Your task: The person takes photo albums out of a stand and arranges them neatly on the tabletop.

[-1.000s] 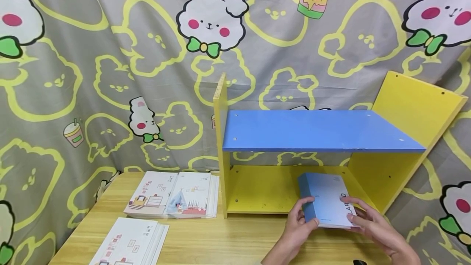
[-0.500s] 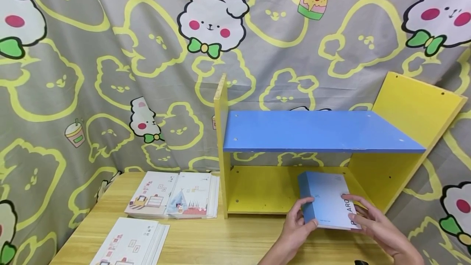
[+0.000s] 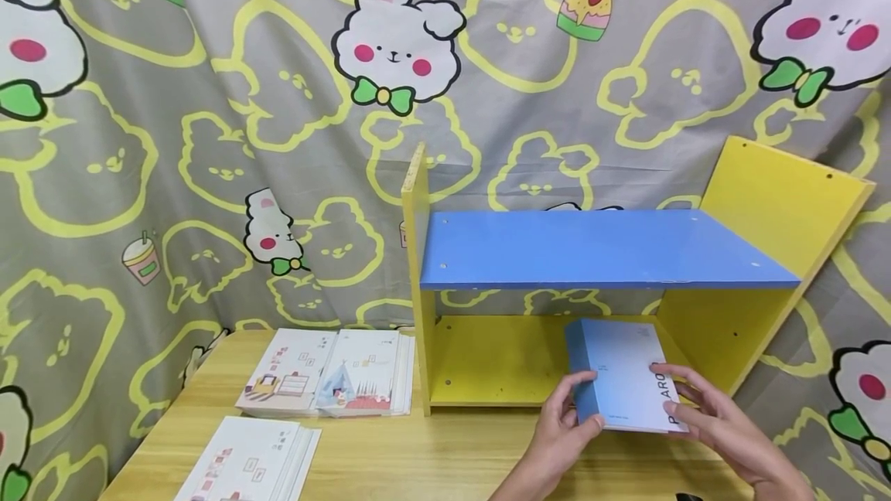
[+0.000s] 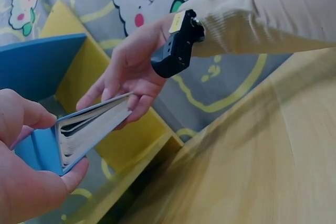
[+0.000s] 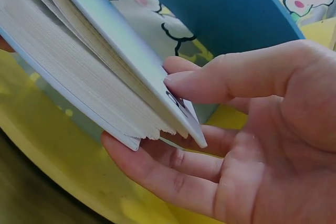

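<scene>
Both hands hold a thick photo album [image 3: 623, 373] with a pale blue-to-white cover and dark lettering near its right edge. It is tilted, in front of the lower compartment of a yellow-and-blue bookshelf [image 3: 557, 246]. At the blue spine, the left hand [image 3: 562, 431] pinches the album between thumb and fingers. The right hand [image 3: 720, 420] grips the opposite edge, thumb on the cover and fingers underneath. In the right wrist view the page block [image 5: 79, 66] shows, with a gap between the upper cover and part of the pages. Part of the lettering is hidden by the right hand.
White illustrated books lie in two neighbouring stacks [image 3: 288, 369] [image 3: 365, 369] left of the shelf, and another stack [image 3: 240, 458] lies nearer on the wooden table [image 3: 390, 462]. A patterned grey curtain [image 3: 292, 130] hangs behind. A small dark object [image 3: 687, 497] shows at the bottom edge.
The right hand has shifted slightly to the right along the photo album's edge, and more of the lettering shows. The left hand keeps its hold on the spine.
</scene>
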`<state>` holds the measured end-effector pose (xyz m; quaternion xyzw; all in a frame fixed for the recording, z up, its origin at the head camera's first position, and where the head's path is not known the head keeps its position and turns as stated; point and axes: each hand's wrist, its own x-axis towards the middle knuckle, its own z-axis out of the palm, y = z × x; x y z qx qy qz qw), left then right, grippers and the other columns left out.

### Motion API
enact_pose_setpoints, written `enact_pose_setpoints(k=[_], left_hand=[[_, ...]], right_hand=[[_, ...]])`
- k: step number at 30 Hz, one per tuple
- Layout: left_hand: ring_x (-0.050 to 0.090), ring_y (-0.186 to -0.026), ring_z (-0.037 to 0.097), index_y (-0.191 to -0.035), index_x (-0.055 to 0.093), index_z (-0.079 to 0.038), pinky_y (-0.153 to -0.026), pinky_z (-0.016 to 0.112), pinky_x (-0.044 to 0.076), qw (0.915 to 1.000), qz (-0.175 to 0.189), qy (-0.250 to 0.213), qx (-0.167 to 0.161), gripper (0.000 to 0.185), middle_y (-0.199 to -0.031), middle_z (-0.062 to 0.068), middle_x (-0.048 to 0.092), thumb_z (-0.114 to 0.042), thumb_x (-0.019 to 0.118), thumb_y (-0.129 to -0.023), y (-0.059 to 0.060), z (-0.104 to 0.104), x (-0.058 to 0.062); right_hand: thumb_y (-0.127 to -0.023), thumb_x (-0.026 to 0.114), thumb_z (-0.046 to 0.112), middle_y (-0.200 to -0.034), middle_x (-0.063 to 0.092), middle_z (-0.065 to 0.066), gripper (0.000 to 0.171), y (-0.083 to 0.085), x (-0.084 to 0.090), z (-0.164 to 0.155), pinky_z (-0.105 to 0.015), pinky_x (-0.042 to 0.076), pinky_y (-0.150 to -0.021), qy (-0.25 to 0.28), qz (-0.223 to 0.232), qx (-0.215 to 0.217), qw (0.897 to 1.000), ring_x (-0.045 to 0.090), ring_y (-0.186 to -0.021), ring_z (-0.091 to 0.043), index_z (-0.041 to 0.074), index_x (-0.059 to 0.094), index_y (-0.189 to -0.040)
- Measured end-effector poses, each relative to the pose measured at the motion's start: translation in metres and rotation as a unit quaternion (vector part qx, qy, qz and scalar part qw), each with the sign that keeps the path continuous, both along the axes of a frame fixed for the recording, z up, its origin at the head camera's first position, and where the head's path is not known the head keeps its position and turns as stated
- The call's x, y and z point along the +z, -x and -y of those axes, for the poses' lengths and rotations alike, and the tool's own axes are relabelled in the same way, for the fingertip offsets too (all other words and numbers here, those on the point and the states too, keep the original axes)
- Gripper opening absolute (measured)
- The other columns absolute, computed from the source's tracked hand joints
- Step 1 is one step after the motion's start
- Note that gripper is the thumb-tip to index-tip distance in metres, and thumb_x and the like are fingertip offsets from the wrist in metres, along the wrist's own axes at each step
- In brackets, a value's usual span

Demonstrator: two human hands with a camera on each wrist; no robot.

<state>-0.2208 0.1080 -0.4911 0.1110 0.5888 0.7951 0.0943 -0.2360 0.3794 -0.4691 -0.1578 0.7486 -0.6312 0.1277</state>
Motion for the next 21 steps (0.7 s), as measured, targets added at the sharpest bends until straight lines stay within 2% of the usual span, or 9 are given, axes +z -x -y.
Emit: enact_pose_setpoints(k=[5, 12, 17, 21], left_hand=[[0.06, -0.119, 0.03, -0.132, 0.062, -0.033, -0.093, 0.041, 0.057, 1.0, -0.009, 0.001, -0.002, 0.056, -0.133, 0.011, 0.05, 0.005, 0.065, -0.092, -0.003, 0.002, 0.006], [0.062, -0.115, 0.025, -0.132, 0.063, -0.032, -0.089, 0.034, 0.057, 0.9999, -0.013, -0.006, -0.003, 0.055, -0.12, 0.01, 0.052, 0.005, 0.065, -0.091, -0.006, 0.006, 0.01], [0.061, -0.119, 0.024, -0.135, 0.06, -0.029, -0.093, 0.032, 0.055, 0.9988, -0.04, -0.011, -0.025, 0.055, -0.129, 0.011, 0.051, 0.004, 0.063, -0.092, -0.009, 0.011, 0.015], [0.061, -0.12, 0.023, -0.137, 0.059, -0.027, -0.094, 0.031, 0.055, 0.9972, -0.062, -0.012, -0.04, 0.054, -0.134, 0.012, 0.049, 0.004, 0.063, -0.092, -0.012, 0.015, 0.021]], right_hand=[[-0.111, 0.045, 0.011, -0.143, 0.035, 0.032, 0.054, -0.004, 0.008, 0.004, -0.056, 0.055, -0.093, -0.015, -0.005, -0.007, 1.0, 0.047, -0.12, 0.016, 0.01, 0.025, -0.161], [-0.111, 0.045, 0.012, -0.142, 0.036, 0.034, 0.053, -0.005, 0.016, 0.006, -0.053, 0.056, -0.092, -0.023, -0.001, -0.004, 1.0, 0.047, -0.119, 0.016, 0.013, 0.028, -0.161], [-0.111, 0.047, 0.016, -0.142, 0.034, 0.031, 0.052, -0.009, 0.023, 0.006, -0.056, 0.055, -0.092, -0.049, 0.007, -0.02, 0.999, 0.042, -0.116, 0.021, 0.015, 0.031, -0.16], [-0.11, 0.047, 0.015, -0.142, 0.034, 0.03, 0.051, -0.011, 0.028, 0.006, -0.046, 0.058, -0.087, -0.062, -0.008, -0.031, 0.998, 0.042, -0.116, 0.021, 0.016, 0.033, -0.159]])
